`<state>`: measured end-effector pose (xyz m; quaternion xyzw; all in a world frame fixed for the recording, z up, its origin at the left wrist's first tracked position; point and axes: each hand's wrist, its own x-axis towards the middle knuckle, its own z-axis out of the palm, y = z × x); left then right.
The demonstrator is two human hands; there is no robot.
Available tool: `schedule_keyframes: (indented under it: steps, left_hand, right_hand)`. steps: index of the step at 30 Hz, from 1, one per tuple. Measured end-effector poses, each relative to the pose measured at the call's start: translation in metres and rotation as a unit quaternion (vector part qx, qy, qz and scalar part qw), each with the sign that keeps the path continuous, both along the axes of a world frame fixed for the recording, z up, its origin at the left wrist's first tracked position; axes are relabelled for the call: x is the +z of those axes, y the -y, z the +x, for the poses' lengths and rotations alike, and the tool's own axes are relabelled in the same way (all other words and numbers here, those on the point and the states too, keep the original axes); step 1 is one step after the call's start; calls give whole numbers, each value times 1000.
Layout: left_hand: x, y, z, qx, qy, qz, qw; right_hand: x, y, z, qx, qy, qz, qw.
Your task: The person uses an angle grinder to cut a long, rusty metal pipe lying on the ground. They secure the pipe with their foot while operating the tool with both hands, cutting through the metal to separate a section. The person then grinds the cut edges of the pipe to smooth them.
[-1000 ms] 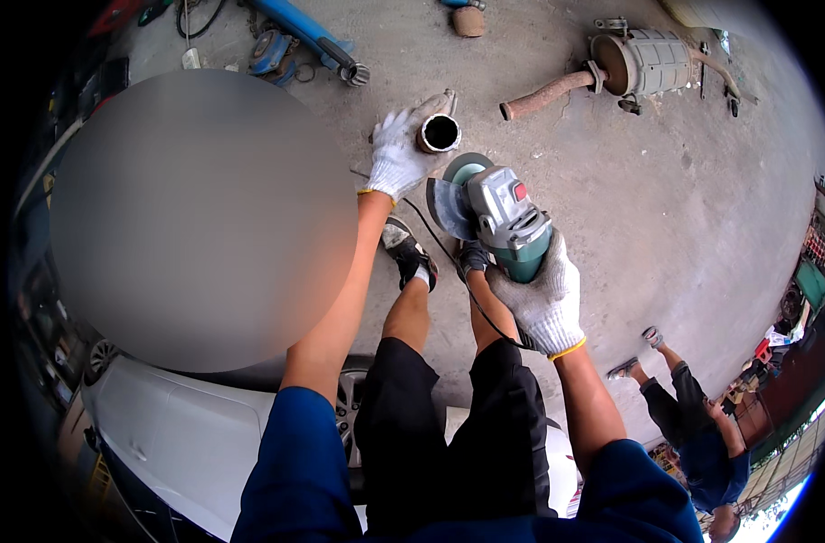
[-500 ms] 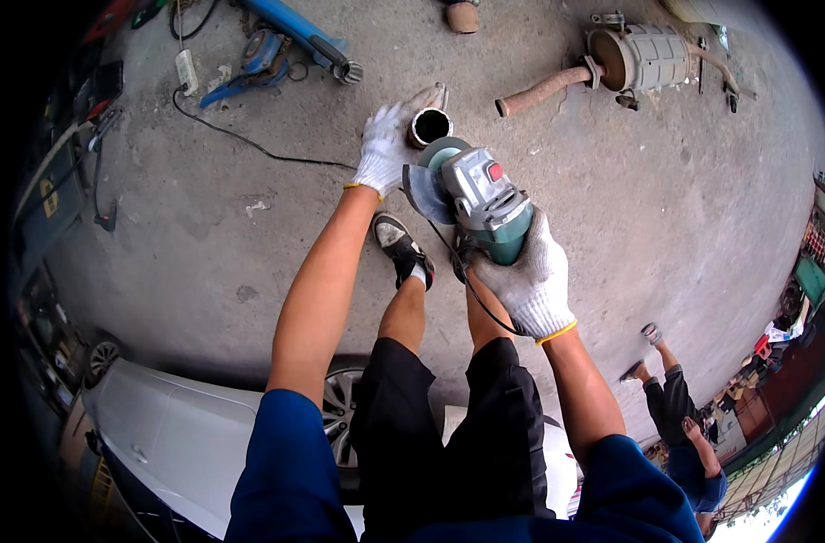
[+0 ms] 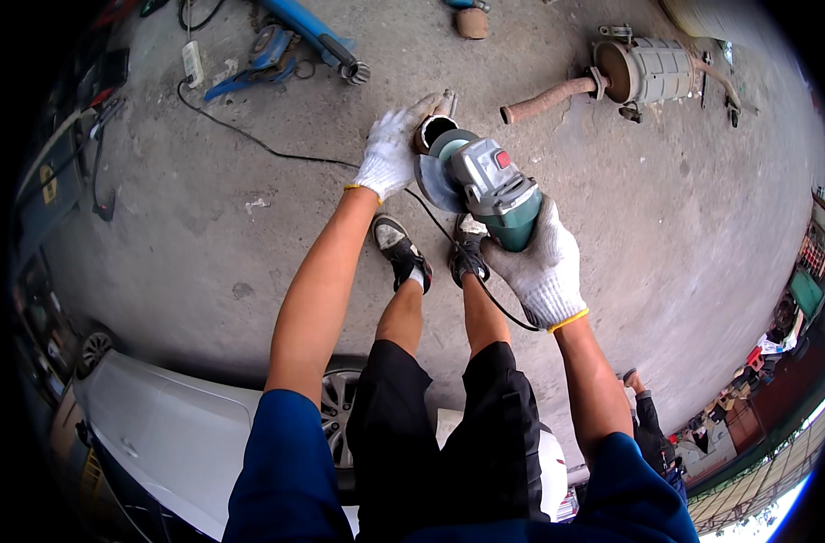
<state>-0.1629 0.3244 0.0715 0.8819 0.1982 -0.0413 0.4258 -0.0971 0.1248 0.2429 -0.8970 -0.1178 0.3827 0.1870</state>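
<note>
My left hand (image 3: 391, 149), in a white knit glove, grips a short rusty pipe piece (image 3: 422, 137) from its left side. The pipe's round open end faces up toward me, and a narrow metal stub stands out at its far side. My right hand (image 3: 546, 267), gloved too, is wrapped round the green body of an angle grinder (image 3: 500, 176). The grinder's pale disc (image 3: 450, 145) overlaps the near right part of the pipe's rim; whether they touch I cannot tell. A dark guard (image 3: 439, 184) covers the disc's near side, close to my left wrist.
A black cord (image 3: 249, 142) runs over the concrete floor from a white power strip (image 3: 192, 63). Beyond lie a blue jack-like tool (image 3: 308, 32) and a rusty muffler (image 3: 652, 71). My shoes (image 3: 397, 240) stand below the grinder. A white car (image 3: 172, 421) is behind left; another person (image 3: 649, 425) behind right.
The grinder has shifted slightly right and away from me, and its disc now covers part of the pipe's opening. The pipe has tilted a little. The person behind is now partly hidden by my arm.
</note>
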Motion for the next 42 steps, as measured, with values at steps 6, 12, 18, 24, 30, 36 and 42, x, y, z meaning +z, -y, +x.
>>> schedule_keyframes:
  steps: [6,12,18,24,30,36,42]
  left_hand:
    - [1,3,-3,17,54,-27,998]
    - [2,8,-8,-6,56,-24,998]
    - [1,10,-9,0,40,-27,999]
    - [3,10,-8,-18,0,-2,1000]
    - [6,11,-10,-70,-5,82,994]
    - [8,7,-7,-86,-51,46,994]
    - [18,6,-4,-76,-50,23,996]
  right_hand:
    - [9,1,10,15,1,8,1000]
    - [4,5,19,31,-33,-44,998]
    - [9,9,29,83,-13,-58,995]
    - [8,5,40,124,8,-53,991]
    - [9,4,45,132,-6,-47,990]
    - [5,4,48,126,3,-25,992]
    - [9,4,51,145,-1,-36,989]
